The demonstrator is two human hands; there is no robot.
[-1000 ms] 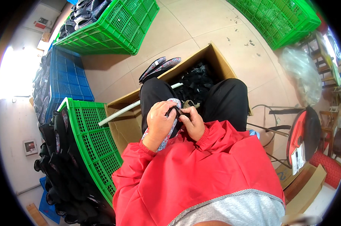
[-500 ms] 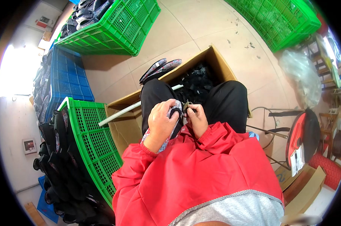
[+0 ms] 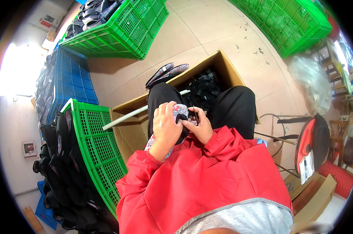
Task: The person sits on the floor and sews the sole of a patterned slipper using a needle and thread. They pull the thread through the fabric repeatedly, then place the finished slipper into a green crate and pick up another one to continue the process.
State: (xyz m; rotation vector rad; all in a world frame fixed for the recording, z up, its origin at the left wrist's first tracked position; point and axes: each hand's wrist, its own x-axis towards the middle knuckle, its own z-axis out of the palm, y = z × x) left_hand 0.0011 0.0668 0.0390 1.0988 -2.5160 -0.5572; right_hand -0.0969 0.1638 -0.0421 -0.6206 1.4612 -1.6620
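Observation:
Over my lap, my left hand (image 3: 164, 126) is closed around a flower-patterned cloth shoe (image 3: 180, 109) with a black lining; part of it shows below the wrist. Close against its right side, my right hand (image 3: 201, 126) has its thumb and fingers bent together at the shoe's edge. A thin, dark, pointed tool (image 3: 194, 110) sticks up by the right fingers; its kind is too small to make out. Below, between my knees, an open cardboard box (image 3: 233, 70) holds black scraps (image 3: 204, 84). A pair of patterned shoes (image 3: 166, 73) lies just beyond the box.
A white rod (image 3: 123, 120) lies across the box's left side. Green crates (image 3: 92, 134) and a blue crate (image 3: 75, 80) stand to the left, filled with shoes. At the far right are another green crate (image 3: 289, 25), a clear plastic bag (image 3: 311, 80) and a red-and-black round object (image 3: 307, 146).
My right thumb has moved left onto the shoe's edge near my left thumb, and the right hand has turned. The brassy part of the tool has gone from sight.

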